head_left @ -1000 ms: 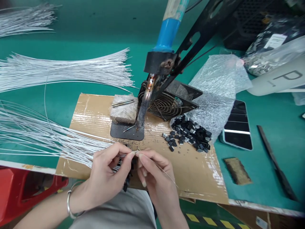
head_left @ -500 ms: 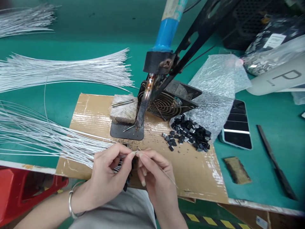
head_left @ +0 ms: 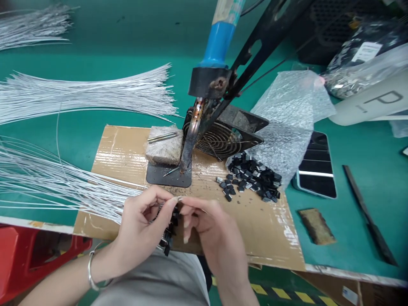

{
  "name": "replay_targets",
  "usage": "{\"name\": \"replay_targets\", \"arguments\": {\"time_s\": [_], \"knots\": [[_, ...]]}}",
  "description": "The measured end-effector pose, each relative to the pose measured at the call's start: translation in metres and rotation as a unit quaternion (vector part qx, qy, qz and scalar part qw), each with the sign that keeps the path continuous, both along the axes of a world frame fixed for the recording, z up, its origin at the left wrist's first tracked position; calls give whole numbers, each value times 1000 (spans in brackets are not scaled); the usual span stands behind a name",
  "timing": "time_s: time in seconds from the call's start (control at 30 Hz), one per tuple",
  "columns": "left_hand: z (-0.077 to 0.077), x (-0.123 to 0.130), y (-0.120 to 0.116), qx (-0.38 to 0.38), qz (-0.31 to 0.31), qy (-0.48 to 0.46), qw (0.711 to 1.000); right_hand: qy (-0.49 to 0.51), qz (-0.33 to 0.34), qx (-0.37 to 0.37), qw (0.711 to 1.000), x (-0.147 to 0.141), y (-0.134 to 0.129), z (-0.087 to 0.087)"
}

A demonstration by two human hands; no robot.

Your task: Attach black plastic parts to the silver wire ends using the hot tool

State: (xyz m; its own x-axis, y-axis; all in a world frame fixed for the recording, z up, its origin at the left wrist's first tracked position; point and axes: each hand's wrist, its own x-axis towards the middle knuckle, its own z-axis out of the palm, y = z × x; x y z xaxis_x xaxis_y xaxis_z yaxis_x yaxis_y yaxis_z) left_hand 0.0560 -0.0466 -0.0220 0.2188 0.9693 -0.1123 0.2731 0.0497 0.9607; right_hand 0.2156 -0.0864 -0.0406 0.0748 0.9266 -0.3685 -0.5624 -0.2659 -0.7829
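Observation:
My left hand [head_left: 143,229] is closed, its thumb and index finger pinching the end of a thin white wire. My right hand [head_left: 216,238] meets it at the fingertips, its index finger stretched to the wire's tip; the thumb is mostly hidden. Its lower fingers curl loosely. A bundle of white wires [head_left: 92,187] runs from the left to beneath my left hand. Small black pieces [head_left: 166,238] hang between the hands, at the wire ends. Just beyond stands a soldering iron [head_left: 191,138] in a black holder, its tip pointing down over a dark plate [head_left: 156,176].
Under the work lies a cardboard sheet [head_left: 270,238]. A block [head_left: 164,148] with metal rods sits by a fan [head_left: 219,140]. Black pieces [head_left: 270,182] spill from bubble wrap [head_left: 280,110]. Rightward are a phone [head_left: 317,165], a sponge [head_left: 317,226] and a dark file-like tool [head_left: 366,212]. More wires [head_left: 95,91] lie behind.
My right hand has turned so its back faces up more, index finger straighter. The thin strand that trailed from it to the lower right no longer shows. My left hand keeps its pinch.

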Motion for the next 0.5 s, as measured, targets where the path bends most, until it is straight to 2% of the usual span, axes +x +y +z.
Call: {"name": "replay_targets", "arguments": {"time_s": [0.03, 0.1, 0.13, 0.17, 0.23, 0.27, 0.33, 0.5], "knots": [[0, -1, 1, -4, 1, -2, 1000, -41, -2, 15, 999, 10, -3, 0], [2, -2, 4, -12, 6, -7, 1000, -199, -81, 42, 976, 31, -9, -3], [3, -2, 5, -16, 10, -11, 1000, -309, -140, 44, 940, 41, -11, -5], [4, -2, 6, -19, 13, -15, 1000, -423, -181, 35, 887, 51, -13, -8], [7, -1, 8, -24, 17, -23, 999, -597, -185, 23, 780, 65, -14, -16], [9, 0, 9, -25, 18, -26, 999, -651, -161, 26, 741, 70, -13, -19], [11, 2, 11, -22, 17, -30, 999, -707, -115, 57, 696, 75, -10, -26], [13, 3, 11, -6, 17, -24, 1000, -750, -86, 144, 640, 73, -1, -28]]}}
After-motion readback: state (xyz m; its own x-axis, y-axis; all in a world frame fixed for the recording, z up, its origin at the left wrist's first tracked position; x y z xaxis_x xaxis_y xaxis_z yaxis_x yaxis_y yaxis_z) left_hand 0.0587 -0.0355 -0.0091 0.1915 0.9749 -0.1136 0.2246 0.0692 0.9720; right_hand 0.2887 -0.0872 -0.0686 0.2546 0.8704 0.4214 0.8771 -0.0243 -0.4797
